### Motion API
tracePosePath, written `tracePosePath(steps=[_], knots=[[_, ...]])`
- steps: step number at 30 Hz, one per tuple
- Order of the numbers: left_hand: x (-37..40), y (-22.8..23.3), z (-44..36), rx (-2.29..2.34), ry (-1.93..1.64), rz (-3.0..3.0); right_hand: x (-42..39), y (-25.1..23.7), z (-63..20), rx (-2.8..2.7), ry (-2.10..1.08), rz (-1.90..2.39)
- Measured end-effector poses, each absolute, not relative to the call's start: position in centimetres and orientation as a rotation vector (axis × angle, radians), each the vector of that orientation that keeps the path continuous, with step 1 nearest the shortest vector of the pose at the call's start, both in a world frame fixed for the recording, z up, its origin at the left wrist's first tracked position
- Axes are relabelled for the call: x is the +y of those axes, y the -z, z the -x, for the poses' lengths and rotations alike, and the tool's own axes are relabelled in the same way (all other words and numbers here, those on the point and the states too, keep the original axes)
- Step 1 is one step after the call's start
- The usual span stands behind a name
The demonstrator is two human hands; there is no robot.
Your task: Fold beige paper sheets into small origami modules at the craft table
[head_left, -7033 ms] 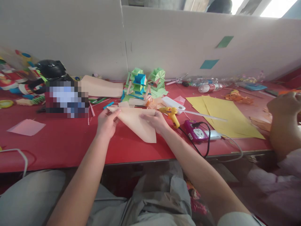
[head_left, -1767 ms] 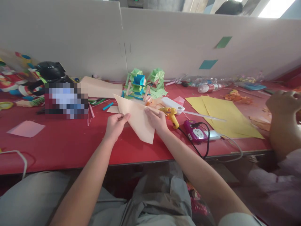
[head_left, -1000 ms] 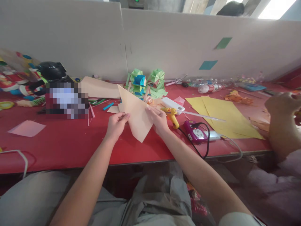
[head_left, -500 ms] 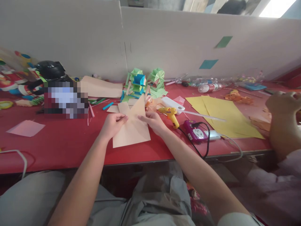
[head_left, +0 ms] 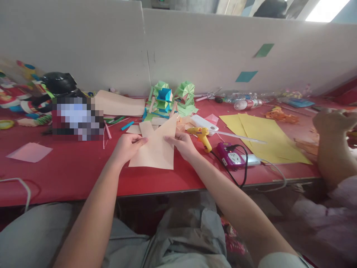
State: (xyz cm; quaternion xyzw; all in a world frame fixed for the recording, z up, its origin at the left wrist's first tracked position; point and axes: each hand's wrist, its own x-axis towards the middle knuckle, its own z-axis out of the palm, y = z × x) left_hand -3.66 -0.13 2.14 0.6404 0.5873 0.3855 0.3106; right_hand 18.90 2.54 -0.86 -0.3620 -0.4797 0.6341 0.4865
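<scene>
A single head-worn camera is looking forward and down from the seated person's eye level, facing across the red table point(head_left: 69, 175) toward the white partition point(head_left: 195, 56) at its far edge. It is sitting close, taking in both forearms, the lap below the table edge, and a co-worker's arm point(head_left: 331, 149) at the right; no second view is sharing the scene

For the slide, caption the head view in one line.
Both hands, left hand and right hand, hold a peach paper sheet over a red table.
</scene>
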Motion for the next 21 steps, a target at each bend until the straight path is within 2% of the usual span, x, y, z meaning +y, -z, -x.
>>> tracePosePath(steps=[13,15,18,21], knots=[[-0.1,-2.0,6.1,1.510,-0.893,-1.868,2.5,0.8,-19.4,-1.204,-1.456,0.814],[-0.2,-2.2,6.8,1.581,-0.831,-1.949,2.5,0.3,-19.8,-1.256,-1.285,0.801],[-0.7,-2.9,7.3,1.708,-0.751,-2.066,2.2,-1.1,-20.4,-1.455,-0.776,0.867],[-1.6,-3.9,6.4,1.784,-0.692,-2.155,1.7,-3.2,-20.0,-1.951,-0.445,0.832]])
